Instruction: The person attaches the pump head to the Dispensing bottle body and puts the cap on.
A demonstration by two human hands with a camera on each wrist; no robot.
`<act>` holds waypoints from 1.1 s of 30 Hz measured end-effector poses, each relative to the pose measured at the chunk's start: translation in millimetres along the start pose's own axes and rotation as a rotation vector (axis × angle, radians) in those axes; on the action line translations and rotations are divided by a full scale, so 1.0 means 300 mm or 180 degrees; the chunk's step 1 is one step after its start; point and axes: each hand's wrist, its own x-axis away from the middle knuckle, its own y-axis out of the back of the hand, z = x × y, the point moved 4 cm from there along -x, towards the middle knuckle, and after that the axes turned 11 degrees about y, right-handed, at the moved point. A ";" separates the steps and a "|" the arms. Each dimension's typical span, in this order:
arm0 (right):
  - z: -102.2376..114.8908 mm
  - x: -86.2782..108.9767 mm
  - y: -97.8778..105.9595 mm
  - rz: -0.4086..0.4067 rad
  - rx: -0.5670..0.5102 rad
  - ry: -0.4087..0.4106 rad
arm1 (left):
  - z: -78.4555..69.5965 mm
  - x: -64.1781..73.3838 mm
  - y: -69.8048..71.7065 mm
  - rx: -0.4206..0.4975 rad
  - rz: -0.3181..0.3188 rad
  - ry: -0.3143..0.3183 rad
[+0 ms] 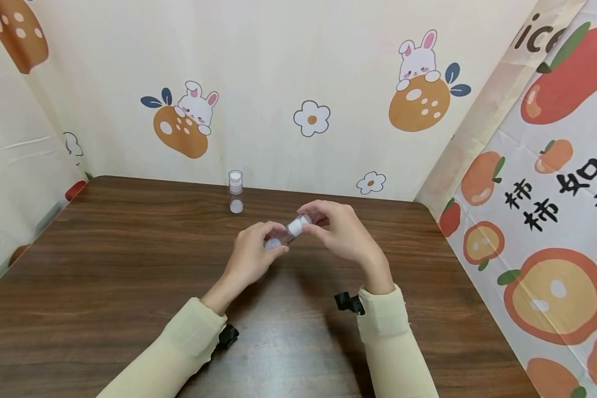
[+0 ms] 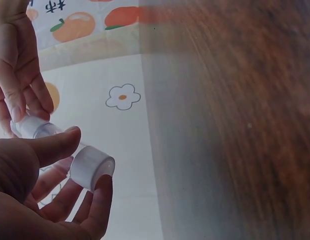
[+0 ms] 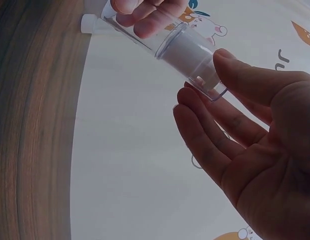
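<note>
A small clear pump bottle (image 1: 296,225) with a white collar and a see-through cap is held slanted above the table between both hands. My left hand (image 1: 251,251) grips it near its white base (image 2: 90,167), thumb on one side and fingers on the other. At the raised end, my right hand (image 1: 345,235) pinches the clear cap (image 3: 207,80) between thumb and fingers. The cap still covers the white collar in the right wrist view.
A second similar bottle (image 1: 236,190) stands upright near the back of the brown wooden table (image 1: 129,265). Printed curtains (image 1: 268,66) hang behind the table and along its sides.
</note>
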 end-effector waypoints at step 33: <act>0.005 -0.002 -0.004 -0.0057 -0.0085 -0.0260 | -0.010 0.006 0.007 -0.0151 -0.0065 0.0007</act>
